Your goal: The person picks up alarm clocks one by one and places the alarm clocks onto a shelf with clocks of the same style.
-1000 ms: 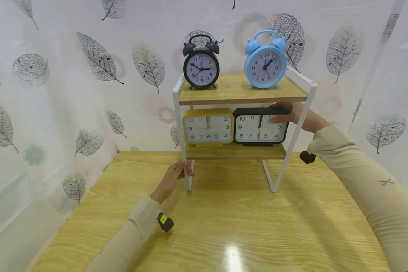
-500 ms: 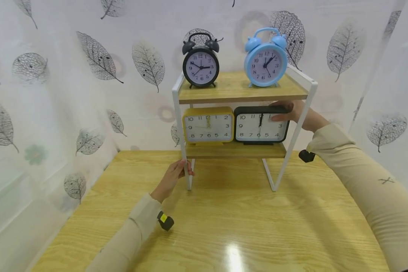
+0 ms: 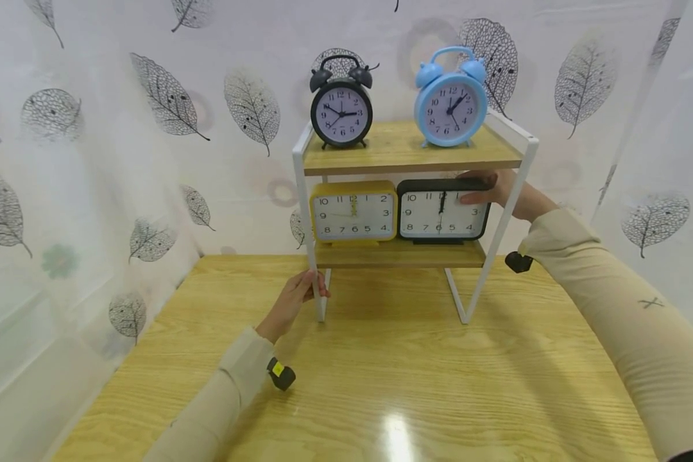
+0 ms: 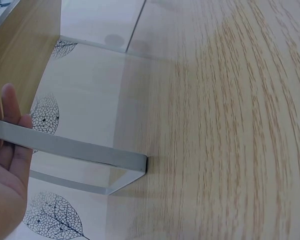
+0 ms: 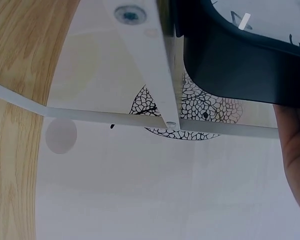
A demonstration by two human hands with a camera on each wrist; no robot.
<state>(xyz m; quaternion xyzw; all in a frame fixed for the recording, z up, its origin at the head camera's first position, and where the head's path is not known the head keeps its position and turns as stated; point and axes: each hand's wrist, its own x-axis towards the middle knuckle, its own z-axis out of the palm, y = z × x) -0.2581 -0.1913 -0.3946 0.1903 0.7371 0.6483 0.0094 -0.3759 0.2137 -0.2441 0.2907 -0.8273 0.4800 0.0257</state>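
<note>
A two-tier shelf (image 3: 404, 256) with wooden boards and a white metal frame stands at the back of the table. On its lower board, a black rectangular clock (image 3: 421, 218) sits beside a yellow rectangular clock (image 3: 335, 221). My right hand (image 3: 496, 186) reaches in from the right side and grips the black clock's upper right corner, thumb over its face; the other fingers are partly hidden behind it. My left hand (image 3: 300, 292) holds the shelf's front left leg (image 4: 75, 147) below the lower board, its fingers round the bar in the left wrist view.
On the upper board stand a black twin-bell alarm clock (image 3: 342, 119) and a light blue twin-bell alarm clock (image 3: 452, 115). A leaf-patterned curtain (image 3: 248, 192) hangs behind the wooden table (image 3: 393, 372). The shelf's right front post (image 3: 505, 224) crosses before my right hand.
Almost nothing moves. Both hands keep their holds and the clocks stay in place; the view shifts very slightly.
</note>
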